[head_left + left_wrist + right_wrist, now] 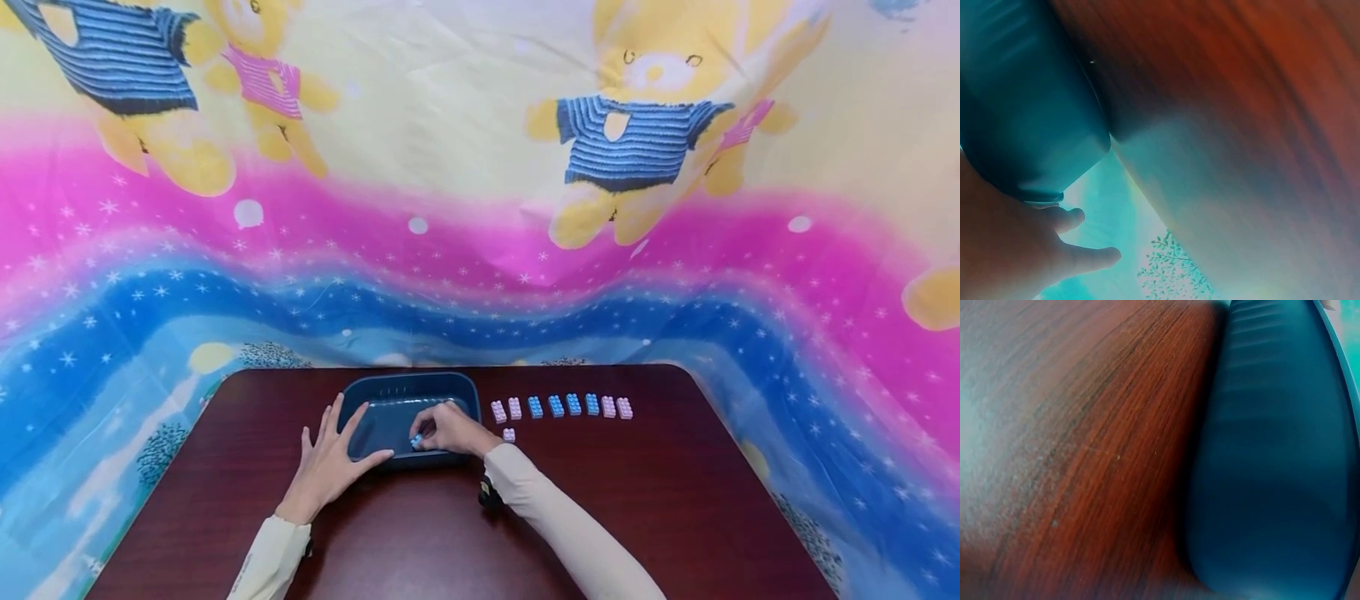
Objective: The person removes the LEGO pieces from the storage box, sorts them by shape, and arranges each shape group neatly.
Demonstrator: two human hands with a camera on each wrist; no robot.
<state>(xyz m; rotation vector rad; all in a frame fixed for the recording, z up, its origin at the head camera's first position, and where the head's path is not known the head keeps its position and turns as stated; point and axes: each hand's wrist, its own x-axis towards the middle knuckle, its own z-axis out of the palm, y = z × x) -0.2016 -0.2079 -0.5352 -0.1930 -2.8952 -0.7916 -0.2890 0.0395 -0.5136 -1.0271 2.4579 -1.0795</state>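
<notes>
A dark blue-grey plastic basin (468, 392) stands near the far side of the table. My right hand (455, 429) reaches over its near rim and pinches a small blue toy brick (416, 441) inside, low above the floor of the basin. At the basin's left end, my left hand (328, 468) spreads its straight fingers along the rim, thumb at the front edge. In the left wrist view, that hand (1010, 250) lies against the basin's outer wall (1035, 119). The right wrist view holds only the basin's side (1272, 462) and the tabletop; the brick is hidden there.
Right of the basin runs a row of several pink bricks (624, 407) and blue bricks (556, 406). A shorter pink brick (509, 435) lies in front of it, close to my right wrist. A bear-patterned cloth (450, 275) hangs behind the dark red-brown table (675, 500).
</notes>
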